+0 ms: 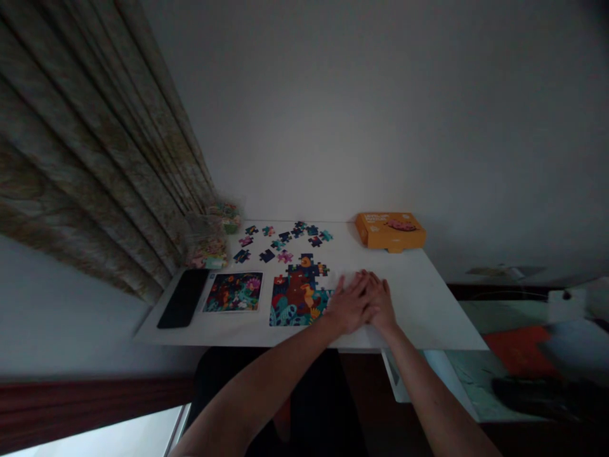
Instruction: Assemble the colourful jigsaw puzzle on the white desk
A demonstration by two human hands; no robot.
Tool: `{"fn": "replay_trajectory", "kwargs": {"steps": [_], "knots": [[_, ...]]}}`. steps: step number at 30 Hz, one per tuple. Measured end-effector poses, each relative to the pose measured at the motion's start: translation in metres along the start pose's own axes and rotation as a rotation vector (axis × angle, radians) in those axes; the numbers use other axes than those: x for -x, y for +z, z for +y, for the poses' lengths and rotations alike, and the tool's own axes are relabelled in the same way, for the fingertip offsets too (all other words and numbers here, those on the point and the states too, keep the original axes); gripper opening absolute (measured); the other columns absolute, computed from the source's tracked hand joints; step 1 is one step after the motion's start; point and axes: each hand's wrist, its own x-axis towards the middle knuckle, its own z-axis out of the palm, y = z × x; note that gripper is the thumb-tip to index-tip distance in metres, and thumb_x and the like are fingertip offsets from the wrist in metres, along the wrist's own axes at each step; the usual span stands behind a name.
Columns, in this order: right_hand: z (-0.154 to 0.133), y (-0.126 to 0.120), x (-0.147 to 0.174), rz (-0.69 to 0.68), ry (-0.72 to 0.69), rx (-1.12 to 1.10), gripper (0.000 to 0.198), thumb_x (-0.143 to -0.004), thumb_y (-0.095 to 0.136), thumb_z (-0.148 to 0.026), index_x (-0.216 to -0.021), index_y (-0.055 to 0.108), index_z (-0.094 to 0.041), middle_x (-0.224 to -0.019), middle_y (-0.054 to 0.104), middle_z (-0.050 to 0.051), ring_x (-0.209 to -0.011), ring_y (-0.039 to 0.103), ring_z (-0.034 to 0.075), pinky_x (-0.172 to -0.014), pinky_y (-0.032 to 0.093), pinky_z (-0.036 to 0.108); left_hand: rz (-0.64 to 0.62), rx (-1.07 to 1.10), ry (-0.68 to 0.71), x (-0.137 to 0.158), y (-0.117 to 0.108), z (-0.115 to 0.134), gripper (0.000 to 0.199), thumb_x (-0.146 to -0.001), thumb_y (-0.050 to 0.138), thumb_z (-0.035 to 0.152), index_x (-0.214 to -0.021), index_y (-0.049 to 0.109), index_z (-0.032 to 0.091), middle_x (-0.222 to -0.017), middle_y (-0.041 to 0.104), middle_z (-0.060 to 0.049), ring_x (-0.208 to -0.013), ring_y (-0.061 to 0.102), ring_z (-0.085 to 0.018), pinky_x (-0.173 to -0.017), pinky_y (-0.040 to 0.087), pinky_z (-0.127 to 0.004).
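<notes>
My left hand [349, 306] lies at the right edge of a partly joined jigsaw puzzle [297, 293], its thumb apart and its fingers stretched across toward my right hand [379, 304]. The two hands meet and overlap above the white table, with the right hand's fingers extended as well. No puzzle piece shows in either hand; whatever lies under the palms is hidden. The joined part shows a brown bear and colourful plants, and the left hand and forearm cover its lower right corner. Loose puzzle pieces [285, 237] are scattered behind it.
Left of the puzzle lie a printed picture card [234, 292] and a dark tablet-like slab [183, 298]. Clear bags of pieces [208, 246] stand by the curtain [95, 127]. An orange puzzle box [392, 231] sits against the wall at the back right of the table [428, 304].
</notes>
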Motion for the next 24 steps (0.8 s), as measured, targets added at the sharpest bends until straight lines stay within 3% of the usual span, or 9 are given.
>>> {"fn": "replay_trajectory", "kwargs": {"steps": [2, 5, 9, 13, 17, 21, 24], "knots": [[-0.003, -0.006, -0.004, 0.031, 0.042, -0.045, 0.048, -0.096, 0.047, -0.028, -0.143, 0.056, -0.02, -0.147, 0.06, 0.017, -0.14, 0.051, 0.033, -0.116, 0.034, 0.063, -0.022, -0.006, -0.18, 0.0, -0.004, -0.033, 0.055, -0.108, 0.037, 0.045, -0.157, 0.046, 0.023, -0.165, 0.039, -0.014, -0.155, 0.033, -0.037, -0.125, 0.028, -0.068], [-0.009, -0.013, -0.009, 0.083, 0.07, -0.095, 0.04, -0.1, 0.045, -0.035, -0.134, 0.061, -0.021, -0.139, 0.065, 0.017, -0.133, 0.056, 0.034, -0.115, 0.034, 0.064, 0.014, -0.063, -0.307, 0.008, -0.023, -0.091, 0.051, -0.106, 0.043, 0.036, -0.154, 0.047, 0.022, -0.166, 0.038, -0.015, -0.155, 0.032, -0.035, -0.125, 0.027, -0.065], [-0.013, -0.015, -0.009, 0.102, 0.07, -0.097, 0.04, -0.101, 0.044, -0.04, -0.132, 0.062, -0.02, -0.138, 0.066, 0.017, -0.132, 0.056, 0.034, -0.114, 0.034, 0.064, 0.094, -0.196, -0.536, 0.035, -0.066, -0.167, 0.043, -0.101, 0.047, 0.025, -0.142, 0.058, 0.019, -0.16, 0.047, -0.017, -0.148, 0.044, -0.034, -0.123, 0.033, -0.059], [-0.015, -0.016, -0.009, 0.09, 0.091, -0.11, 0.041, -0.102, 0.044, -0.04, -0.132, 0.062, -0.019, -0.137, 0.066, 0.018, -0.131, 0.057, 0.034, -0.114, 0.034, 0.064, 0.122, -0.265, -0.801, 0.067, -0.105, -0.227, 0.048, -0.093, 0.054, 0.022, -0.14, 0.058, 0.009, -0.155, 0.048, -0.025, -0.143, 0.049, -0.038, -0.117, 0.041, -0.053], [-0.017, -0.02, -0.011, 0.117, 0.097, -0.159, 0.039, -0.102, 0.043, -0.041, -0.128, 0.065, -0.02, -0.133, 0.069, 0.015, -0.126, 0.061, 0.033, -0.115, 0.034, 0.063, 0.066, -0.188, -0.716, 0.072, -0.117, -0.263, 0.046, -0.092, 0.052, 0.018, -0.137, 0.059, 0.012, -0.146, 0.059, -0.018, -0.142, 0.05, -0.029, -0.12, 0.039, -0.042], [-0.01, -0.023, -0.014, 0.175, 0.131, -0.337, 0.038, -0.101, 0.045, -0.047, -0.113, 0.071, -0.021, -0.119, 0.074, 0.014, -0.113, 0.066, 0.031, -0.107, 0.045, 0.052, 0.027, -0.164, -0.658, 0.042, -0.113, -0.281, 0.046, -0.097, 0.047, 0.019, -0.141, 0.055, 0.012, -0.149, 0.058, -0.016, -0.141, 0.052, -0.024, -0.12, 0.038, -0.036], [-0.003, -0.022, -0.014, 0.232, 0.272, -0.531, 0.041, -0.099, 0.048, -0.054, -0.104, 0.071, -0.021, -0.108, 0.076, 0.014, -0.102, 0.069, 0.03, -0.097, 0.052, 0.046, 0.014, -0.16, -0.677, 0.014, -0.111, -0.294, 0.042, -0.097, 0.049, 0.02, -0.138, 0.057, 0.013, -0.148, 0.059, -0.015, -0.139, 0.053, -0.024, -0.116, 0.039, -0.035]]}}
